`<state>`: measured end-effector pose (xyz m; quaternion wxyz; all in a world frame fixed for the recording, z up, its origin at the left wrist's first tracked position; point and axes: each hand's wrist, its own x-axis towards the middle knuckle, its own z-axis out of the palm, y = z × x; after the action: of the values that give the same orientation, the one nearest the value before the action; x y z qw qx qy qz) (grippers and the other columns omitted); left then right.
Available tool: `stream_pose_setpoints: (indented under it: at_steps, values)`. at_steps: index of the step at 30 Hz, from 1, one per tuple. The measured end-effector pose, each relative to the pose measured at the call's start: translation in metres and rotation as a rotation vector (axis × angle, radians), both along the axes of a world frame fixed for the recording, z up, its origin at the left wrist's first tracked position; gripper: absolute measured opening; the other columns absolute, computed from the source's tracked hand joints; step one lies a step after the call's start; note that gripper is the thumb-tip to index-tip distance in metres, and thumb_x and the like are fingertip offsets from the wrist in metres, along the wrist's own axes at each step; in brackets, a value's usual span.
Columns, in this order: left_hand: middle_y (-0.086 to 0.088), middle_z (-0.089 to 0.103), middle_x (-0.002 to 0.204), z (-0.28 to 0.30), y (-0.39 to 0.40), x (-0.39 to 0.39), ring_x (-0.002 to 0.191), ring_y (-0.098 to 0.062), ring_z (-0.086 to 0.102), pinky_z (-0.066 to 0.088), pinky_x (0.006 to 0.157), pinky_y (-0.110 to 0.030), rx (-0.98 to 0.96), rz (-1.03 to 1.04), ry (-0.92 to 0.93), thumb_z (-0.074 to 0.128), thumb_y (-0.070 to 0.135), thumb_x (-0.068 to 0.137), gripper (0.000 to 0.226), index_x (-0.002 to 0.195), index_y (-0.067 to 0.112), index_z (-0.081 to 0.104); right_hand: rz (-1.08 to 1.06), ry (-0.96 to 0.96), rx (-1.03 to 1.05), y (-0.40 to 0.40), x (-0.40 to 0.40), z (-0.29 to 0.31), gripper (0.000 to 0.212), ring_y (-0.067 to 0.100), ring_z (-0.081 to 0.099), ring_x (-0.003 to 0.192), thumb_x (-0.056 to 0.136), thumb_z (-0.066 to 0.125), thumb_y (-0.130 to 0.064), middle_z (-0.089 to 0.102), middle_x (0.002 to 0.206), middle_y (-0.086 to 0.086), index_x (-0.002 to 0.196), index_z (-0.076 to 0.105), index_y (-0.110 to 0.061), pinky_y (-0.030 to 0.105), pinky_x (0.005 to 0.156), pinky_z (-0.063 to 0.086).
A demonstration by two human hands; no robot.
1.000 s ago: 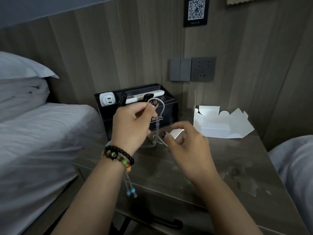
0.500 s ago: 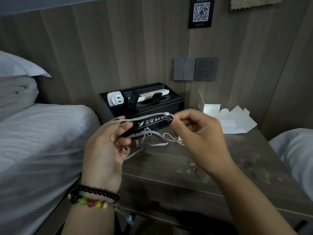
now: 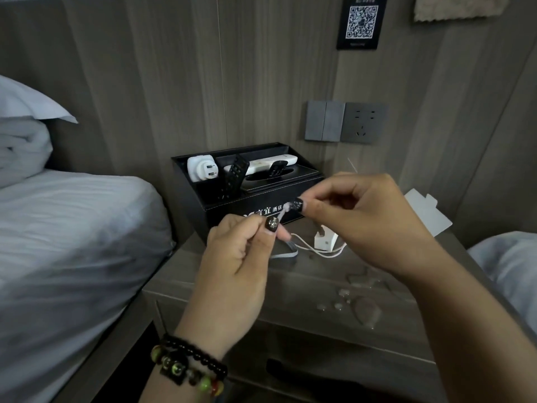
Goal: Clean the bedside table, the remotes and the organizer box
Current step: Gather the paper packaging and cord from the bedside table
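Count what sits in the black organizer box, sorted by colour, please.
White: 2 - rounded white plug adapter, long white remote
Black: 2 - slim black button remote, small black remote
Total: 4 in the black hotel organizer box

The head camera looks forward and down, close over the bedside table (image 3: 305, 289) by the wall.

Print on the box and a wall sign

The black box (image 3: 261, 205) carries pale characters on its front, "言宜 酒店", partly hidden behind the hands. A dark wall sign (image 3: 361, 21) shows a QR code; the small lines above and below it are too small to read.
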<state>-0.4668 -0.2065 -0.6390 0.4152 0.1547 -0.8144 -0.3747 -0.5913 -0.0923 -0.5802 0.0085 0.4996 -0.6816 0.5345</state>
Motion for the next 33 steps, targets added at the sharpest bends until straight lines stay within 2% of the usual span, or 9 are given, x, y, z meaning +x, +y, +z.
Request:
stream_pose_setpoints:
  at_steps: [3, 7, 9, 12, 16, 20, 25, 28, 33]
  values:
    - [0.009, 0.067, 0.101, -0.001, 0.000, -0.009, 0.102, -0.005, 0.061, 0.041, 0.085, -0.023, 0.208, -0.059, 0.160, 0.049, 0.041, 0.095, 0.028, 0.076, 0.036, 0.068, -0.035, -0.041, 0.026, 0.008, -0.017, -0.006, 0.004, 0.036, 0.056, 0.067, 0.079, 0.074, -0.015, 0.070, 0.076, 0.010, 0.077, 0.076, -0.016, 0.033, 0.061, 0.047]
    - [0.008, 0.071, 0.112, -0.005, -0.009, -0.028, 0.108, -0.001, 0.061, 0.044, 0.100, -0.035, 0.665, -0.160, 0.368, 0.051, 0.016, 0.095, 0.045, 0.052, 0.026, 0.062, -0.172, -0.184, -0.085, 0.032, -0.048, -0.001, 0.007, 0.009, 0.052, 0.055, 0.081, 0.073, -0.015, 0.067, 0.062, -0.008, 0.076, 0.073, -0.020, 0.016, 0.054, 0.040]
    - [0.004, 0.071, 0.115, -0.004, -0.012, -0.031, 0.114, -0.005, 0.060, 0.044, 0.099, -0.036, 0.788, -0.243, 0.439, 0.047, 0.008, 0.094, 0.048, 0.049, 0.023, 0.054, -0.192, -0.080, -0.006, 0.030, -0.059, 0.004, 0.008, 0.003, 0.052, 0.054, 0.082, 0.073, -0.011, 0.065, 0.061, -0.016, 0.078, 0.073, -0.018, 0.007, 0.052, 0.038]
    - [-0.005, 0.074, 0.106, -0.003, -0.016, -0.033, 0.110, -0.014, 0.066, 0.047, 0.091, -0.033, 0.929, -0.283, 0.548, 0.043, 0.005, 0.092, 0.039, 0.055, 0.018, 0.045, -0.159, 0.267, 0.436, 0.002, -0.064, -0.002, 0.003, -0.007, 0.057, 0.061, 0.081, 0.072, -0.014, 0.065, 0.069, -0.015, 0.080, 0.075, -0.015, 0.003, 0.058, 0.038]
    - [-0.001, 0.072, 0.075, -0.003, -0.015, -0.036, 0.086, -0.017, 0.072, 0.050, 0.085, -0.036, 1.030, -0.297, 0.635, 0.043, 0.016, 0.097, 0.035, 0.063, 0.015, 0.042, -0.122, 0.596, 0.987, -0.035, -0.082, -0.024, 0.008, 0.012, 0.061, 0.076, 0.078, 0.071, -0.027, 0.067, 0.076, -0.007, 0.071, 0.069, -0.024, 0.027, 0.072, 0.053]
    - [0.004, 0.061, 0.065, -0.003, -0.020, -0.033, 0.063, -0.011, 0.068, 0.050, 0.072, -0.030, 1.086, -0.233, 0.658, 0.041, 0.019, 0.098, 0.032, 0.066, 0.016, 0.047, -0.126, 0.709, 1.266, -0.049, -0.093, -0.027, 0.019, 0.018, 0.064, 0.091, 0.073, 0.076, -0.028, 0.071, 0.096, -0.002, 0.092, 0.075, -0.024, 0.037, 0.081, 0.057]
    - [0.004, 0.065, 0.077, -0.006, -0.032, -0.028, 0.053, -0.008, 0.060, 0.044, 0.047, -0.019, 1.126, -0.188, 0.650, 0.040, 0.022, 0.101, 0.029, 0.075, 0.017, 0.052, -0.136, 0.860, 1.311, -0.057, -0.093, -0.031, 0.009, 0.019, 0.061, 0.087, 0.075, 0.068, -0.019, 0.062, 0.083, -0.005, 0.083, 0.070, -0.019, 0.029, 0.067, 0.053]
    - [0.004, 0.069, 0.078, -0.009, -0.035, -0.028, 0.053, -0.006, 0.059, 0.044, 0.044, -0.017, 1.180, -0.212, 0.624, 0.048, 0.018, 0.099, 0.021, 0.079, 0.016, 0.057, -0.170, 0.980, 1.307, -0.060, -0.088, -0.032, 0.007, 0.022, 0.055, 0.077, 0.076, 0.068, -0.021, 0.052, 0.073, -0.001, 0.078, 0.062, -0.019, 0.024, 0.057, 0.041]
    - [0.001, 0.070, 0.090, -0.009, -0.033, -0.031, 0.062, -0.007, 0.062, 0.049, 0.050, -0.019, 1.261, -0.323, 0.574, 0.055, 0.017, 0.094, 0.009, 0.095, 0.012, 0.063, -0.091, 1.020, 1.416, -0.071, -0.091, -0.022, 0.016, 0.020, 0.054, 0.069, 0.073, 0.069, -0.022, 0.061, 0.071, 0.003, 0.087, 0.072, -0.015, 0.027, 0.060, 0.046]
